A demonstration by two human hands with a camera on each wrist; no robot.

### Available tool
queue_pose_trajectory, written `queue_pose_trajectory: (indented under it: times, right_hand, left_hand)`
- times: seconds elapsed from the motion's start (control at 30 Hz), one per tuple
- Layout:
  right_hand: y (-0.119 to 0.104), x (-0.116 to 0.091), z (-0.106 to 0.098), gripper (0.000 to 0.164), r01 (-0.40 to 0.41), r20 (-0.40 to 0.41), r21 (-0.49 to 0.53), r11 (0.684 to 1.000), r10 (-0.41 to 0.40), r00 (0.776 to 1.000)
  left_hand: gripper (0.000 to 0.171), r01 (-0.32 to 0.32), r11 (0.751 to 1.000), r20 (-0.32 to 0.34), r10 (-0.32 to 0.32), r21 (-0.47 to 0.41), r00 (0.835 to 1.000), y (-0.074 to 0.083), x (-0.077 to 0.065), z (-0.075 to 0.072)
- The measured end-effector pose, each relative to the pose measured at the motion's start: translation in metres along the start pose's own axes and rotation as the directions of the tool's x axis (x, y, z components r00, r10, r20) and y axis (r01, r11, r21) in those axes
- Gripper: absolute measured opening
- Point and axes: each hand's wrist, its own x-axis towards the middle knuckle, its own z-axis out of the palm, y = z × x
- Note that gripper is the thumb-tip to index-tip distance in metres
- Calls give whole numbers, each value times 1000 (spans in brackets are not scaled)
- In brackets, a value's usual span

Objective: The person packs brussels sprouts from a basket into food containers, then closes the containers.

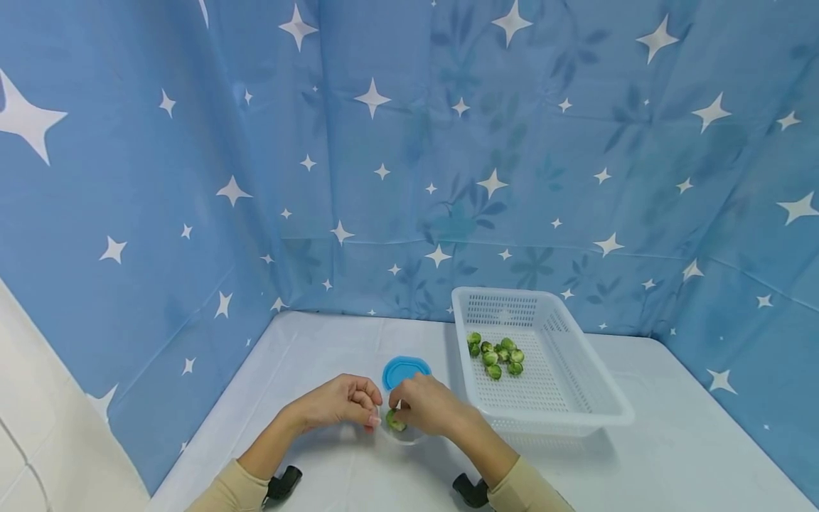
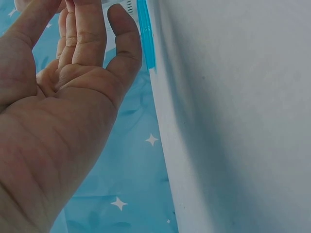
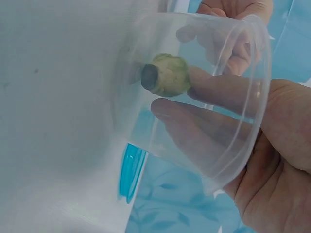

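Observation:
A clear round plastic tub stands on the white table between both hands. My right hand reaches into it from above and holds a green Brussels sprout with thumb and fingers. In the right wrist view the sprout is low inside the tub, its cut stem end facing the bottom, the thumb tip touching it. My left hand pinches the tub's rim on the left side with thumb and fingertips. Behind the tub lies a blue round lid, flat on the table.
A large white perforated basket stands at the back right, with several Brussels sprouts gathered in its left part. A blue curtain with white stars hangs behind and beside the table.

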Motion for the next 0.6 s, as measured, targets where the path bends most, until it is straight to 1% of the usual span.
queue_pose_trajectory:
  times: [0.23, 0.47, 0.6]
  right_hand:
    - [2, -3, -11, 14, 9, -23, -1, 1000, -9, 1000]
    - [3, -9, -27, 22, 35, -47, 27, 999, -33, 998]
    - [5, -11, -35, 25, 48, -77, 32, 998, -45, 996]
  left_hand:
    - [45, -15, 1000, 14, 15, -7, 1000, 0, 0, -1]
    - [48, -9, 1000, 13, 9, -13, 1000, -1, 1, -1]
    - [45, -13, 1000, 13, 13, -18, 1000, -1, -1, -1]
